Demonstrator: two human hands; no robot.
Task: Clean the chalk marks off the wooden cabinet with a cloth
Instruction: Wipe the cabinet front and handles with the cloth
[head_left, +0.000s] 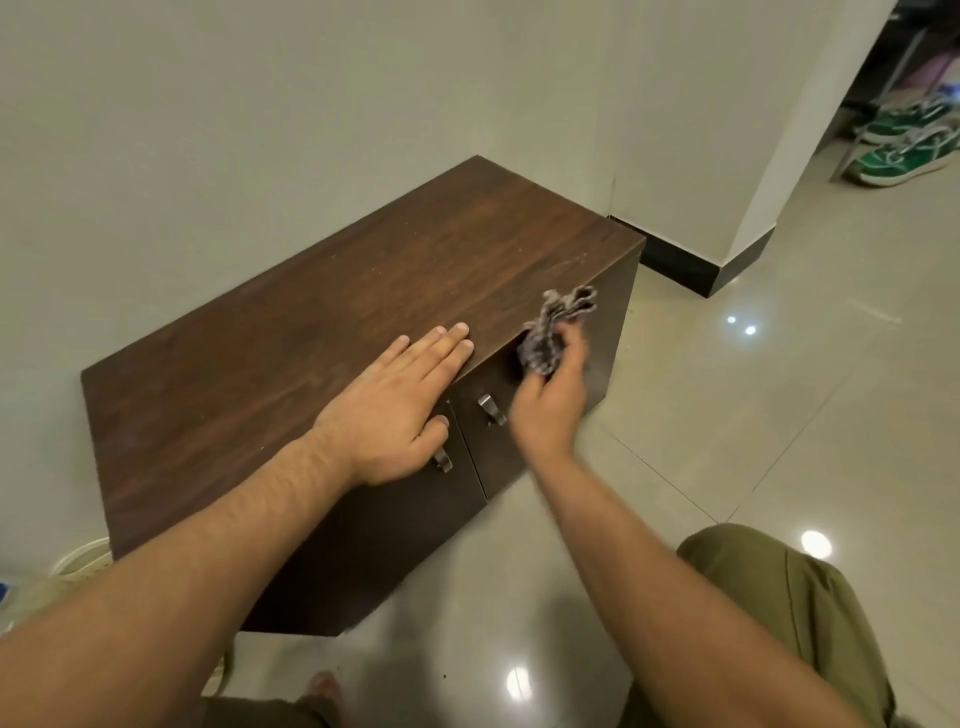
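Observation:
A low dark wooden cabinet (322, 322) stands against the wall, with two front doors and metal handles (491, 408). My left hand (400, 400) lies flat on the cabinet top near its front edge, fingers spread, the thumb hanging over the door. A bunched grey patterned cloth (550, 332) is gripped in my right hand (553, 395), which is blurred and presses the cloth against the upper part of the right door near the corner. Only faint pale specks show on the top towards the right end.
A glossy tiled floor (779, 415) spreads to the right and front. A wall corner with a dark skirting (691, 270) is behind the cabinet. Green shoes (904, 150) lie at the far right. A pale basket (83, 561) sits by the cabinet's left end. My knee (779, 587) is at lower right.

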